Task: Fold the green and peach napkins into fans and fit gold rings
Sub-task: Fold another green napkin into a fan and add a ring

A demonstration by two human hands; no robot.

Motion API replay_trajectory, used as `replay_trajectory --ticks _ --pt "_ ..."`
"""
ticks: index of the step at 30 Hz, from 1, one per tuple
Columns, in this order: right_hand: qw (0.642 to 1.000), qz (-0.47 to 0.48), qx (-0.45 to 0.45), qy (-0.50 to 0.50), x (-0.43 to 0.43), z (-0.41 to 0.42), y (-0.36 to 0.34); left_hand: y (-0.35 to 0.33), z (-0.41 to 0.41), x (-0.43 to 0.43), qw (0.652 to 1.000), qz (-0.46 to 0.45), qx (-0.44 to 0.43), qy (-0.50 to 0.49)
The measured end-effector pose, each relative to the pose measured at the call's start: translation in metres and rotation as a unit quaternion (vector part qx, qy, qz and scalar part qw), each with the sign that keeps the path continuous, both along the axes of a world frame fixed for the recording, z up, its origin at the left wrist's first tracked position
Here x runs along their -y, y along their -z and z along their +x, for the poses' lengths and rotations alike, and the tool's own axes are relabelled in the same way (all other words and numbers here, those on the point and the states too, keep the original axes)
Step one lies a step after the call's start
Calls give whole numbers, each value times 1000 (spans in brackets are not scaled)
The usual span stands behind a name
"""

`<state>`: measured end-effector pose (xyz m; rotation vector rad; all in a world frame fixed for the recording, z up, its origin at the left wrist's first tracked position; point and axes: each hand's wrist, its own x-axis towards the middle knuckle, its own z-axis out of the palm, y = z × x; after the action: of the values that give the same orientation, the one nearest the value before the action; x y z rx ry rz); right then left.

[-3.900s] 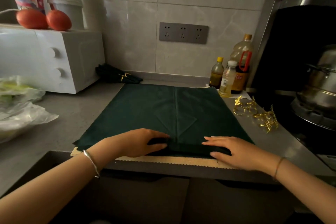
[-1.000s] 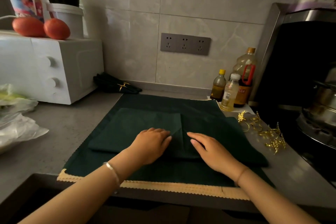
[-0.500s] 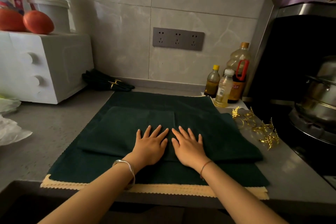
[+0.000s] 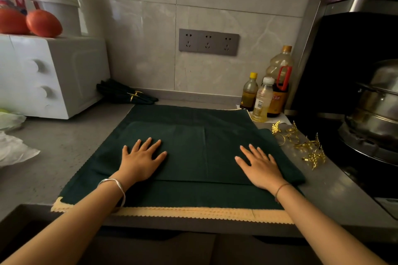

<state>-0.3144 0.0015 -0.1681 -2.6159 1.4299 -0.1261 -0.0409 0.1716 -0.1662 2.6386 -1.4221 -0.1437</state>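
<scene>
A dark green napkin (image 4: 200,153), folded into a wide band, lies on a flat stack of green napkins on the counter. A peach scalloped napkin edge (image 4: 193,213) shows under the stack at the front. My left hand (image 4: 141,160) presses flat on the band's left part, fingers spread. My right hand (image 4: 259,165) presses flat on its right part. Several gold leaf rings (image 4: 301,146) lie loose to the right. A finished green fan with a gold ring (image 4: 127,94) rests by the back wall.
A white oven (image 4: 49,75) with tomatoes (image 4: 43,23) on top stands at left. Plastic bags (image 4: 13,148) lie at the left edge. Three bottles (image 4: 267,92) stand at the back right. A steel pot (image 4: 379,103) sits on the stove at right.
The green napkin's front part was folded up over itself into a band. My hands, side by side at its middle half a second ago, have slid apart to its left and right.
</scene>
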Motion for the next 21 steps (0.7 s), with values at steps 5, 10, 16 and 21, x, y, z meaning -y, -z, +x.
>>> replay_trajectory --ticks 5,10,16,21 --pt "1000 2 5 30 18 -30 -1 -1 16 -8 999 3 1 -37" --pt "999 10 -8 46 25 -39 -1 -1 14 -9 999 3 -2 -54" --pt "998 55 21 38 17 -16 -13 -2 20 -11 998 -24 -20 -57" --pt "993 56 73 -80 1 39 -32 -1 30 -20 997 -43 24 -57"
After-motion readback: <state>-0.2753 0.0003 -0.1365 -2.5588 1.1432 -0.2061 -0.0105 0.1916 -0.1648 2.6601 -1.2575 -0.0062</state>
